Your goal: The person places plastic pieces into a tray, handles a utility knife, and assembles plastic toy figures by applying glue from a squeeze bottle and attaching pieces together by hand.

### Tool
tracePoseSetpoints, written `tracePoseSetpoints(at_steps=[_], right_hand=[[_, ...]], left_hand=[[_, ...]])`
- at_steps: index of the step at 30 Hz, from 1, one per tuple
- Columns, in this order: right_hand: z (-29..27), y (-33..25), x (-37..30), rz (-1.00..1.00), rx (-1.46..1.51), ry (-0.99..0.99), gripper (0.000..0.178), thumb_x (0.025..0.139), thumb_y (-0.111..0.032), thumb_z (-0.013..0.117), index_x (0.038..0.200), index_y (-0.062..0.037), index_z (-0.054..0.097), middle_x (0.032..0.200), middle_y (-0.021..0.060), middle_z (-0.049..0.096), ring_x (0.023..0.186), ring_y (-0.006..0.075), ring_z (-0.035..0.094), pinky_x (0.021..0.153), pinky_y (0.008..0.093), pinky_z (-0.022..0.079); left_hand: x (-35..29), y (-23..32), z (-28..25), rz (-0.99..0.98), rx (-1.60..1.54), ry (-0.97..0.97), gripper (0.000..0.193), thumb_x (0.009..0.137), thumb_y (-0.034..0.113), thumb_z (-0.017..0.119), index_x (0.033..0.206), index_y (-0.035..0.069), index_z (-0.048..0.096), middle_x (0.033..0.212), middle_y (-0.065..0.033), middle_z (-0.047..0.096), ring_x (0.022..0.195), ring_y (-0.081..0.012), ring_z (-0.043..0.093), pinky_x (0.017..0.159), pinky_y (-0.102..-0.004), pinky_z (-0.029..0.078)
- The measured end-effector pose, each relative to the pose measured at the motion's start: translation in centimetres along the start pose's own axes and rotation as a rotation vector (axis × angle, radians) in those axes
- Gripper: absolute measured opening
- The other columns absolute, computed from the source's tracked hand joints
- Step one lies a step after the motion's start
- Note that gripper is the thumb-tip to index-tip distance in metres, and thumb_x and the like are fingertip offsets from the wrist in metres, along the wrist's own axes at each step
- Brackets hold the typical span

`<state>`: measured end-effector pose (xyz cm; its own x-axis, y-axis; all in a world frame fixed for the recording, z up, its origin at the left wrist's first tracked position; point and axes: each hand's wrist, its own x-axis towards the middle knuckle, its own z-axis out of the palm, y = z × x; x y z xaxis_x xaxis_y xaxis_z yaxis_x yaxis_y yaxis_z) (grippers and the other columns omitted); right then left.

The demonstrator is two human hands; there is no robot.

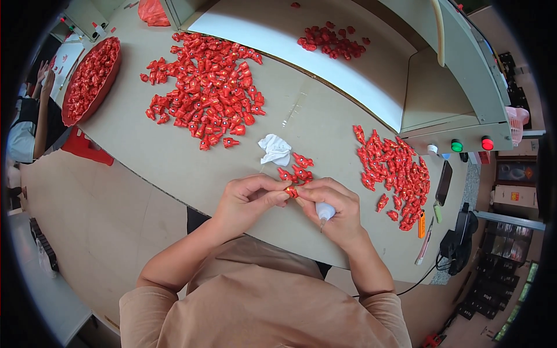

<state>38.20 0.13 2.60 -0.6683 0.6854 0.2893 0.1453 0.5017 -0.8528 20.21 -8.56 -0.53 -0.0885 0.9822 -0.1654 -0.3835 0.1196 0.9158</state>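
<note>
My left hand (248, 200) and my right hand (333, 209) meet over the near edge of the table (174, 162), both pinching one small red plastic piece (291, 191) between their fingertips. A small white squeeze bottle (325, 211) with a thin nozzle is tucked in my right palm, tip pointing down. Just beyond the fingers lie a few more red pieces (296, 168) and a crumpled white tissue (274, 149).
A big heap of red pieces (206, 87) lies at the far left, another heap (394, 171) at the right. A red bowl (91, 78) full of pieces sits at the left edge. A machine with a white belt (301, 64) and round buttons (457, 145) stands behind. A person sits far left.
</note>
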Motion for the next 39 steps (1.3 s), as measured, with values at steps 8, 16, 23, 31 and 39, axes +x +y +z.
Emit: tracePoseSetpoints(at_steps=[8, 16, 23, 31, 39], right_hand=[[0.1, -0.6, 0.1, 0.021, -0.025, 0.035, 0.025, 0.072, 0.007, 0.073, 0.094, -0.0032, 0.07, 0.089, 0.0106, 0.066, 0.078, 0.0167, 0.066, 0.067, 0.0256, 0.052], [0.6, -1.3, 0.1, 0.54, 0.376, 0.052, 0.015, 0.083, -0.001, 0.068, 0.098, -0.0008, 0.069, 0.09, 0.0058, 0.067, 0.081, 0.0103, 0.063, 0.072, 0.0265, 0.051], [0.4, -1.3, 0.4, 0.276, 0.363, 0.0, 0.021, 0.086, -0.002, 0.066, 0.106, 0.0021, 0.065, 0.099, 0.0079, 0.066, 0.086, 0.012, 0.064, 0.076, 0.025, 0.053], [0.4, -0.9, 0.1, 0.529, 0.546, -0.104, 0.023, 0.085, 0.001, 0.066, 0.108, 0.0022, 0.063, 0.104, 0.0089, 0.065, 0.092, 0.013, 0.063, 0.082, 0.0267, 0.053], [0.6, -0.6, 0.0, 0.614, 0.707, -0.101, 0.019, 0.085, -0.005, 0.068, 0.103, 0.0004, 0.064, 0.097, 0.0061, 0.066, 0.087, 0.0123, 0.063, 0.08, 0.0261, 0.051]], left_hand=[[-0.1, 0.1, 0.3, 0.022, 0.042, 0.013, 0.016, 0.089, 0.006, 0.064, 0.104, 0.0, 0.067, 0.094, -0.0053, 0.066, 0.081, -0.0107, 0.063, 0.073, -0.0242, 0.052], [-0.6, 0.6, 1.7, 0.177, 0.041, 0.079, 0.019, 0.092, 0.006, 0.059, 0.111, 0.001, 0.058, 0.09, -0.0043, 0.064, 0.077, -0.0095, 0.061, 0.068, -0.0241, 0.05], [-0.4, 0.1, 0.2, 0.069, -0.036, 0.073, 0.014, 0.096, 0.017, 0.055, 0.093, 0.003, 0.057, 0.078, -0.0019, 0.062, 0.066, -0.006, 0.054, 0.06, -0.0209, 0.044], [-0.8, 0.3, 0.8, 0.057, 0.063, 0.048, 0.025, 0.099, 0.027, 0.051, 0.086, 0.006, 0.055, 0.068, 0.001, 0.057, 0.062, -0.0051, 0.049, 0.057, -0.021, 0.041], [-0.8, 1.1, 1.1, 0.054, 0.362, -0.009, 0.041, 0.102, 0.036, 0.039, 0.076, 0.006, 0.049, 0.058, 0.0014, 0.047, 0.054, -0.0059, 0.044, 0.053, -0.0228, 0.037]])
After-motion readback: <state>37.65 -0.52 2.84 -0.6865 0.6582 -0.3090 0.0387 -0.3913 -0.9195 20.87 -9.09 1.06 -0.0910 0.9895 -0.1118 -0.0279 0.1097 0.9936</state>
